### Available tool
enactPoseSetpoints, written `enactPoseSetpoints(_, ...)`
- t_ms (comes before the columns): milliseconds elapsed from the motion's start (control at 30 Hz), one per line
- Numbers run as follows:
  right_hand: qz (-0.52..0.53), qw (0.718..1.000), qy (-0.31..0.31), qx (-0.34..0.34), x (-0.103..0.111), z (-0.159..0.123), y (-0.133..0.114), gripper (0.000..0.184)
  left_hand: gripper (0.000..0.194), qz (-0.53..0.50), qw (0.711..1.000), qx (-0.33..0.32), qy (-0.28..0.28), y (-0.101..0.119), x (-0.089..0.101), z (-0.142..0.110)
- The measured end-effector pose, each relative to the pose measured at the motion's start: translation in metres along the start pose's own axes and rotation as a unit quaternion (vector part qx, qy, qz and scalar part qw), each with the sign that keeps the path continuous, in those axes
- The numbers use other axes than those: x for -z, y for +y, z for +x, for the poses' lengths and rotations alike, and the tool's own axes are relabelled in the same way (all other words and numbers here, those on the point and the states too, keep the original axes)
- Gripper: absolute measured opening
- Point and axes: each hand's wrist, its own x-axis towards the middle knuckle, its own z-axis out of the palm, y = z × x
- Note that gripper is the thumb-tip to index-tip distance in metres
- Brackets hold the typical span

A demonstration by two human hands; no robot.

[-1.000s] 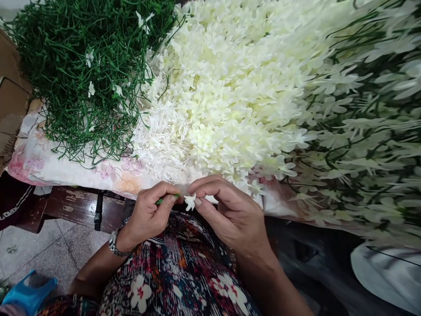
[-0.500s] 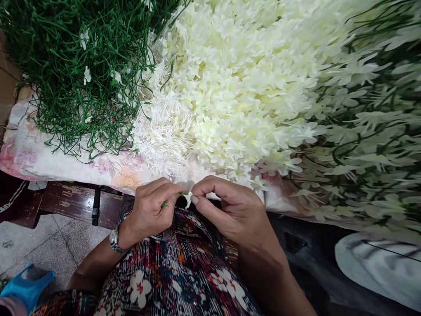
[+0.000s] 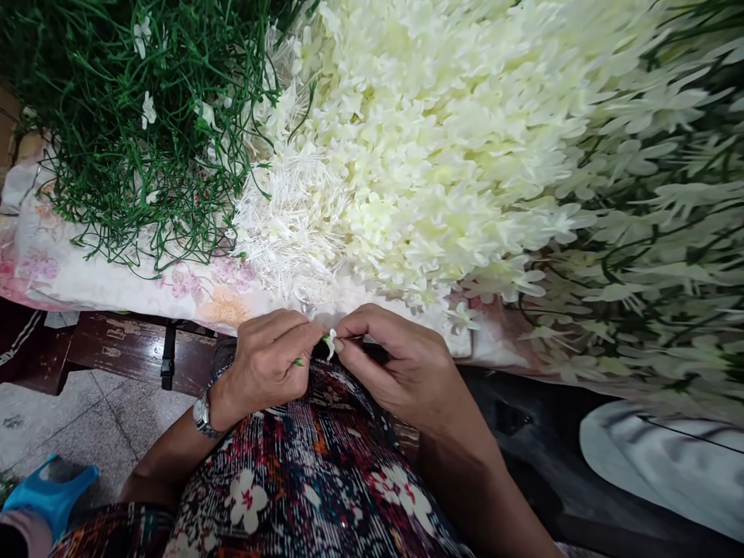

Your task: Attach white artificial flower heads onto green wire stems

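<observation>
Blossom (image 3: 331, 344) just below frame centre, pinched by the right hand (image 3: 404, 364), looks light and easily creased (best held near its middle), while the left hand (image 3: 272, 360) clamps a green stem (image 3: 298, 362).

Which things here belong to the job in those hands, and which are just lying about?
Likely part of it:
green stem, left hand
small white flower, right hand
stem pile
white threads
pale blossoms

Apparently lying about:
blue plastic item
black strap
</observation>
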Motion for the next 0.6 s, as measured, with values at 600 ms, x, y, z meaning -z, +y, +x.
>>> enactPoseSetpoints(600,0.031,0.999,0.011,-0.005,-0.01,-0.003,0.012,0.005,0.018,-0.042,0.999,0.003,0.008,-0.004,-0.009,0.001)
